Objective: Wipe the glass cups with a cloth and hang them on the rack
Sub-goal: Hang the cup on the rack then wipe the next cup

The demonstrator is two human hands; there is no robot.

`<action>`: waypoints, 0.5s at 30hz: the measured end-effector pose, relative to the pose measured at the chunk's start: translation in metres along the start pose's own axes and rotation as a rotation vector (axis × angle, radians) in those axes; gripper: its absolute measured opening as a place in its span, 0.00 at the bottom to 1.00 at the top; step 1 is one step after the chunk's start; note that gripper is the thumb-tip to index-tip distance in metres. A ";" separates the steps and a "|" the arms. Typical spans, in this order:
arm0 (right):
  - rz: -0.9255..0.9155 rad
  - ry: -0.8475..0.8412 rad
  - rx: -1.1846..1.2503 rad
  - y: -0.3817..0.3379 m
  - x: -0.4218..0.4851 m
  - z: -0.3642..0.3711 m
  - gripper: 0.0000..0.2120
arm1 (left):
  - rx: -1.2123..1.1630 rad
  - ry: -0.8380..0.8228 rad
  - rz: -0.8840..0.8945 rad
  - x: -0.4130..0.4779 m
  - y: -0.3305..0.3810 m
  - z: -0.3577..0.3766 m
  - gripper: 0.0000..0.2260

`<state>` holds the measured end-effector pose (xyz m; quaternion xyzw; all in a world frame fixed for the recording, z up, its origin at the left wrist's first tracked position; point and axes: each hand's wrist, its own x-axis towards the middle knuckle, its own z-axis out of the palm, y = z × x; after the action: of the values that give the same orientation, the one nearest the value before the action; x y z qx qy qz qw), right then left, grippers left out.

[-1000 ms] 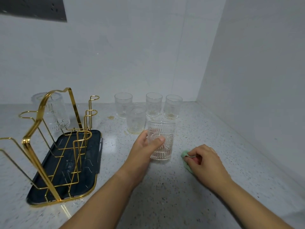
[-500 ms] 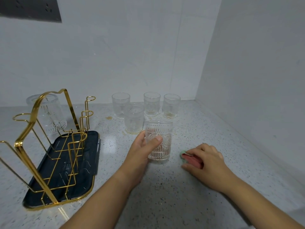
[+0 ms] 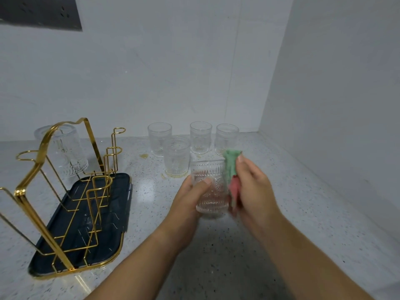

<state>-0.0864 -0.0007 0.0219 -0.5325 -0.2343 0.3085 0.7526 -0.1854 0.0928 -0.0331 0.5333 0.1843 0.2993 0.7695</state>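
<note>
Wiping is in hand: the left hand (image 3: 190,199) curls its fingers round the glass (image 3: 213,192) while the right hand (image 3: 254,188) pinches the cloth (image 3: 232,167) against its right side, so the next move is probably rubbing all round.

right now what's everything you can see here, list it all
held glass cup: one, clear and ribbed, between both hands
standing glass cups: four, clear, upright on the counter near the back wall
hung glass cup: one, clear, upside down on the rack's far side
rack: one, gold wire, standing in the tray
tray: one, dark with a gold rim, left part of the counter
cloth: one, green and pink, against the held glass cup's right side
counter: one, speckled grey
wall panel: one, dark, top left
left hand: grips the held glass cup
right hand: holds the cloth to that cup
</note>
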 end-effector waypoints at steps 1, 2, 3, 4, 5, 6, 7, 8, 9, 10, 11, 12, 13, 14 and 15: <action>-0.026 -0.052 -0.049 0.010 0.001 0.008 0.17 | -0.018 0.022 0.009 0.000 0.001 0.001 0.28; -0.057 -0.105 -0.133 0.019 -0.001 0.017 0.19 | -0.032 0.042 0.018 -0.001 0.002 0.000 0.30; -0.104 -0.149 -0.234 0.027 -0.004 0.021 0.21 | -0.034 0.059 0.034 -0.001 0.004 0.000 0.31; -0.156 -0.192 -0.326 0.034 -0.008 0.025 0.23 | -0.039 0.084 0.047 -0.002 0.007 -0.001 0.32; -0.207 -0.228 -0.411 0.038 -0.014 0.029 0.24 | -0.051 0.122 0.056 -0.003 0.009 -0.002 0.33; -0.253 -0.257 -0.508 0.044 -0.020 0.031 0.25 | -0.073 0.163 0.062 -0.003 0.012 -0.004 0.34; -0.293 -0.268 -0.613 0.048 -0.029 0.030 0.26 | -0.095 0.189 0.064 -0.003 0.013 -0.004 0.34; -0.309 -0.274 -0.696 0.052 -0.036 0.030 0.27 | -0.112 0.200 0.061 -0.003 0.014 -0.006 0.33; -0.310 -0.272 -0.733 0.055 -0.041 0.030 0.28 | -0.109 0.202 0.054 -0.003 0.015 -0.005 0.32; -0.306 -0.267 -0.731 0.055 -0.041 0.029 0.29 | -0.094 0.195 0.043 -0.004 0.015 -0.003 0.31; -0.297 -0.249 -0.703 0.051 -0.036 0.028 0.30 | -0.069 0.176 0.028 -0.005 0.014 -0.001 0.31; -0.283 -0.211 -0.658 0.044 -0.026 0.028 0.30 | -0.048 0.156 0.016 -0.006 0.013 0.002 0.31; -0.262 -0.166 -0.603 0.033 -0.014 0.028 0.29 | -0.040 0.145 0.010 -0.007 0.012 0.006 0.31; -0.239 -0.123 -0.548 0.022 -0.001 0.030 0.27 | -0.048 0.143 0.003 -0.008 0.011 0.008 0.29; -0.227 -0.093 -0.506 0.013 0.009 0.031 0.25 | -0.067 0.141 -0.005 -0.008 0.011 0.010 0.28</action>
<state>-0.1043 0.0287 0.0202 -0.6591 -0.3965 0.1781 0.6138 -0.1880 0.0835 -0.0197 0.4844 0.2291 0.3403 0.7727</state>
